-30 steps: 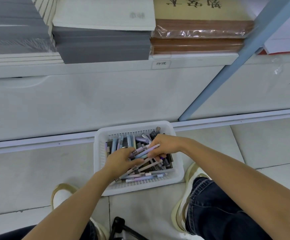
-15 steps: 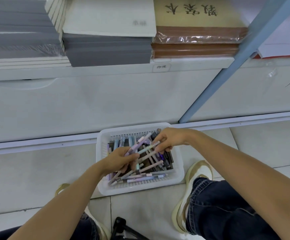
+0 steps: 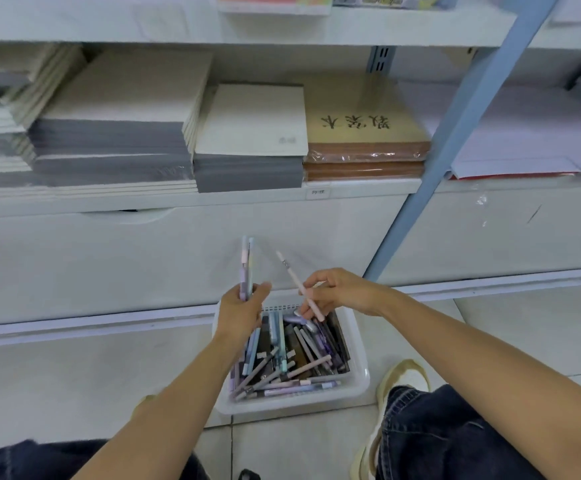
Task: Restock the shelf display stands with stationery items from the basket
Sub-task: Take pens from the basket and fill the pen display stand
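On the lower shelf at far left lie stacks of pale-covered, grey-edged notebooks (image 3: 115,140), and beside them a smaller stack of white-covered notebooks (image 3: 252,123). Below, in front of the white cabinet front, the left grip (image 3: 242,313), a bare hand, is clenched round a small bunch of pastel purple and blue pens (image 3: 246,268). It holds them upright, their tips pointing up, above the near-left corner of the basket.

The white perforated plastic basket (image 3: 361,375) sits on the pale tiled floor (image 3: 316,448) against the base of the shelving. It is heaped with loose pens (image 3: 289,358) in purple, blue, pink and grey, lying crosswise over one another.

The right grip (image 3: 341,289) hangs over the far side of the basket. It pinches a single pale pink pen (image 3: 294,275) near its lower end, and the pen slants up and to the left, apart from the bunch.

Further right on the shelf lies a stack of tan-covered, brown-edged notebooks in clear wrap (image 3: 365,133), with a small white label (image 3: 317,192) on the shelf edge below. A light blue metal upright (image 3: 455,140) runs down at a slant. At lower right are a cream shoe (image 3: 401,379) and a dark denim trouser leg (image 3: 455,441).
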`<state>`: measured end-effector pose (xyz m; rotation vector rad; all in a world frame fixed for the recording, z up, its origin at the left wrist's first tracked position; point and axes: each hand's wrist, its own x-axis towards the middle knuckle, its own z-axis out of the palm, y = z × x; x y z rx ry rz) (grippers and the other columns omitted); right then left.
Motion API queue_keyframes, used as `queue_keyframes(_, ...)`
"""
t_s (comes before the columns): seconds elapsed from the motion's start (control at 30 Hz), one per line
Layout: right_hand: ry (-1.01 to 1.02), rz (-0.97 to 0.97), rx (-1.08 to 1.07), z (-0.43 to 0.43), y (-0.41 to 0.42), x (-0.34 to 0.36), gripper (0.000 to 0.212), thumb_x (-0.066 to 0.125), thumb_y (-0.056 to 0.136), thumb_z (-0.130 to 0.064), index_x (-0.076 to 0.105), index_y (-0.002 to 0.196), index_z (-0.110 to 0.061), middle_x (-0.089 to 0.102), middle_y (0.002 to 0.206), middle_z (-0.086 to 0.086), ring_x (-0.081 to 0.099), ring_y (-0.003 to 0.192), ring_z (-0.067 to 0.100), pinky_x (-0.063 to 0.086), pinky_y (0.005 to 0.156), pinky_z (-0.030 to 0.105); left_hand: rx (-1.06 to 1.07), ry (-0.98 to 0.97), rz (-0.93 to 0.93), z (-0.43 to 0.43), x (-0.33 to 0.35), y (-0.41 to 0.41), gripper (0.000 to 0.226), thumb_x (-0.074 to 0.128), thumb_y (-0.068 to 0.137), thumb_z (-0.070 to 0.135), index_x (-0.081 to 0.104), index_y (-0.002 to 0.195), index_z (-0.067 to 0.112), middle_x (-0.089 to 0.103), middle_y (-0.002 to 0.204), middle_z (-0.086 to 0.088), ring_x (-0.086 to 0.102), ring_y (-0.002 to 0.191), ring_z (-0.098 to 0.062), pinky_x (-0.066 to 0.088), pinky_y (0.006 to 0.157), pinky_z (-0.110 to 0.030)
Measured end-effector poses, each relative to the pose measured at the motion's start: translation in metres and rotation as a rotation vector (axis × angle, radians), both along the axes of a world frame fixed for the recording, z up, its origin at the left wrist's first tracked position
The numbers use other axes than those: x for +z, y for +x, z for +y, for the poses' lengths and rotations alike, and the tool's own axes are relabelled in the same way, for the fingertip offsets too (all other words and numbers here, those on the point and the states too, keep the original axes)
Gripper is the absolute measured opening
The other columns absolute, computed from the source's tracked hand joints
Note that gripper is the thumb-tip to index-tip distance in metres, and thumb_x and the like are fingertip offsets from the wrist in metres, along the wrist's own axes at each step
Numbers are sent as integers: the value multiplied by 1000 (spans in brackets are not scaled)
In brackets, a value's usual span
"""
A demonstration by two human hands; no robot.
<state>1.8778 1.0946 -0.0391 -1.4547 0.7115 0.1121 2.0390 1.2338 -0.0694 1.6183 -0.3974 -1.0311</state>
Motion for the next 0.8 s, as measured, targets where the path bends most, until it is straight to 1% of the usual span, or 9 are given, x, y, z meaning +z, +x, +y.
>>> queue_keyframes(0.1,22,-87,57,15,13,17,9,55,98,-11,54,103,-5,70,107,24,70,95,30,57,78,28,-2,-78,19,-2,25,-6,15,71,87,23,64,80,12,32,44,5,25,33,-9,23,34,-15)
queue_keyframes(0.23,-87,-142,117,25,26,45,19,61,95,-14,62,107,0,72,103,17,70,93,25,55,83,30,-17,-256,-2,0,66,-11,36,69,88,12,53,57,16,38,39,6,30,30,-6,26,33,-12)
queue_keyframes(0.3,-200,-180,90,27,30,67,24,61,94,-17,64,109,1,73,101,13,69,90,21,54,86,31,-39,-329,-64,2,92,-12,36,67,90,10,54,56,11,43,39,6,37,29,-5,31,33,-13)
queue_keyframes(0.4,-383,-321,-52,29,34,109,20,58,96,-17,64,111,-4,72,98,9,68,90,17,54,79,31,-59,-425,-156,1,136,-4,28,69,87,17,55,67,5,42,44,3,31,35,-7,30,35,-17)
queue_keyframes(0.5,-393,-504,-199,31,38,159,24,46,101,-17,65,113,-10,68,103,11,65,90,16,53,74,28,-102,-490,-266,-3,180,8,30,73,84,22,54,62,13,46,43,10,33,37,-6,32,37,-17)
queue_keyframes(0.57,-449,-576,-241,33,42,194,25,48,101,-23,67,112,-14,69,99,9,63,86,15,52,72,26,-167,-488,-361,-6,209,12,28,76,81,24,56,62,16,49,46,10,40,38,-5,36,40,-16)
queue_keyframes(0.63,-553,-605,-250,34,46,225,15,59,95,-21,70,103,-14,68,86,2,61,78,14,50,70,27,-220,-467,-455,-8,234,15,28,78,79,26,58,60,23,52,49,10,47,43,-4,40,44,-16)
queue_keyframes(0.7,-629,-650,-250,32,50,251,6,63,92,-12,69,95,-11,67,83,4,58,76,17,48,71,34,-250,-483,-510,-10,258,18,30,77,80,28,59,57,27,49,48,8,43,42,-7,39,44,-18)
queue_keyframes(0.8,-694,-747,-274,27,52,288,7,59,93,-9,65,97,-6,65,84,7,61,71,10,48,67,27,-255,-600,-490,-12,294,22,22,70,87,33,64,69,21,37,48,9,30,42,-8,31,40,-17)
